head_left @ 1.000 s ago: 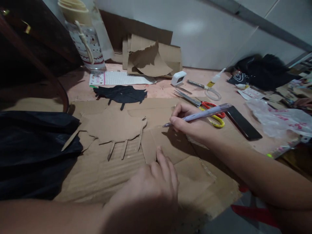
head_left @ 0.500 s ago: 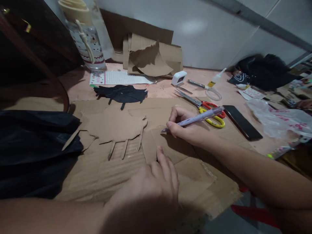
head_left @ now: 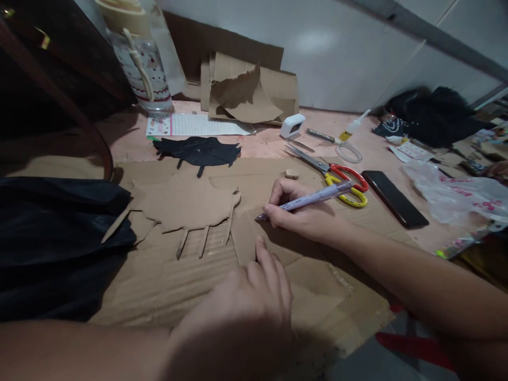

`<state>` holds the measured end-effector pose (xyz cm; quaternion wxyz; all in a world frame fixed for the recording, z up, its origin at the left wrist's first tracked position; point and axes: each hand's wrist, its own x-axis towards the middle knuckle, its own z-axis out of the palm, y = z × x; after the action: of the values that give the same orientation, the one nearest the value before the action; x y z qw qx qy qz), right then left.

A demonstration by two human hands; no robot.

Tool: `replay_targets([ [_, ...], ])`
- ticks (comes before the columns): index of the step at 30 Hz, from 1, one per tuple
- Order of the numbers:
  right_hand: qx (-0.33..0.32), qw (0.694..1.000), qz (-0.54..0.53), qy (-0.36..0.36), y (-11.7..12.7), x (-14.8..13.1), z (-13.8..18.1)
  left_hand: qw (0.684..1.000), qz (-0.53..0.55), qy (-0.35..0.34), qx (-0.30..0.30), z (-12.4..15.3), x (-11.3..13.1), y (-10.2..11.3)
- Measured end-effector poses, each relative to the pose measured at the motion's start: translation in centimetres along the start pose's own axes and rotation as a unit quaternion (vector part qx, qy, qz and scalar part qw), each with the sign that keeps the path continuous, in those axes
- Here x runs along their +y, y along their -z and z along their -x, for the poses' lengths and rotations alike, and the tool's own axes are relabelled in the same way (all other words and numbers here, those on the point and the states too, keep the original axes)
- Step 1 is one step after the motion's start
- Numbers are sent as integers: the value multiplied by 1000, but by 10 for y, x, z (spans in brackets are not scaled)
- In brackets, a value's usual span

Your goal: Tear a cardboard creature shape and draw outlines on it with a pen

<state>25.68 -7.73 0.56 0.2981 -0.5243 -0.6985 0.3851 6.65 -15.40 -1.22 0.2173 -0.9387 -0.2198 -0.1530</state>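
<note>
Since the earlier frame the right hand point(head_left: 297, 219) has slid a little leftward and toward the person, bringing the pen point(head_left: 313, 200) nearer the left hand point(head_left: 242, 296), which has hardly shifted; a small scrap point(head_left: 291, 173) now shows in full beyond the right hand. The right fingers are closed on the pen, its tip at the cardboard piece point(head_left: 289, 243) in front of the person; whether it touches is too fine to tell. The left fingers lie bent on that piece, forefinger forward; their underside is hidden, so I cannot tell whether they grip anything. Just left lies a cardboard cut-out point(head_left: 184, 203) with thin legs, its outline apparently done, and beyond it a similar black cut-out point(head_left: 198, 152). The piece under the pen seems only partly marked, its shaping still left. Open scissors point(head_left: 325, 172) lie beyond the right hand, a phone point(head_left: 395, 198) beside them on the bench point(head_left: 273, 149).
</note>
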Motion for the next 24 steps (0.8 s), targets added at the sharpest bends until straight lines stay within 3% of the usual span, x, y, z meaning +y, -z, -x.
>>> replay_targets([
  [15,-15,995,83,-50,8,-11,2,1000,-29,6,-5,2,5,-3],
  [20,-6,997,63,-33,9,-8,3,1000,-22,0,-2,1,0,0],
  [24,-9,998,51,-42,11,-7,4,999,-29,-29,-33,1,-4,2],
])
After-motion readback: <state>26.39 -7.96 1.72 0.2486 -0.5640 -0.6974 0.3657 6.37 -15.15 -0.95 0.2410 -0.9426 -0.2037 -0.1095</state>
